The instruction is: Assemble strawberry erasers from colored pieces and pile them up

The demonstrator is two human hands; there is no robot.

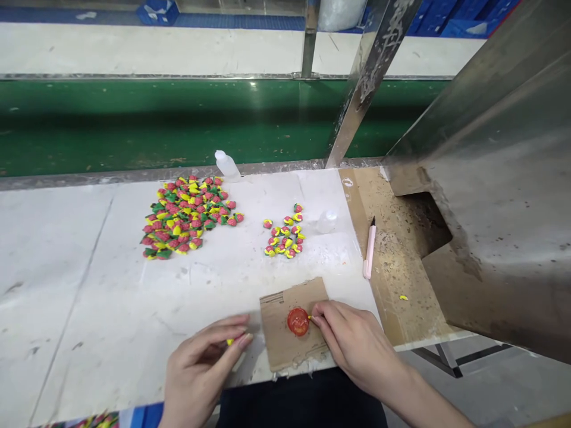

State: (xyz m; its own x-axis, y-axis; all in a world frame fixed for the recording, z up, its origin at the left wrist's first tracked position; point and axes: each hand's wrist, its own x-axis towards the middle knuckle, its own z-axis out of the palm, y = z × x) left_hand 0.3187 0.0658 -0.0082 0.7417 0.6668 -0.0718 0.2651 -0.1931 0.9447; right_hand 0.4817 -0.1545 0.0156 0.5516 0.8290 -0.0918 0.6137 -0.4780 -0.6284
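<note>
My right hand (352,336) rests at the cardboard square (279,333), its fingertips pinching a small yellow piece (311,318) against the edge of a round glossy red piece (298,321). My left hand (203,365) sits left of the cardboard, holding a tiny yellow piece (229,342) between finger and thumb. Further up the white table (80,297) lie a large heap of strawberry-shaped red, yellow and green pieces (187,217) and a smaller heap of similar pieces (283,236). Neither hand touches the heaps.
A white plastic squeeze bottle (227,164) lies behind the large heap. A clear plastic object (327,222) and a pink utility knife (369,249) are to the right. Beyond the table runs a green conveyor belt (178,125). A steel hood (504,178) rises at the right.
</note>
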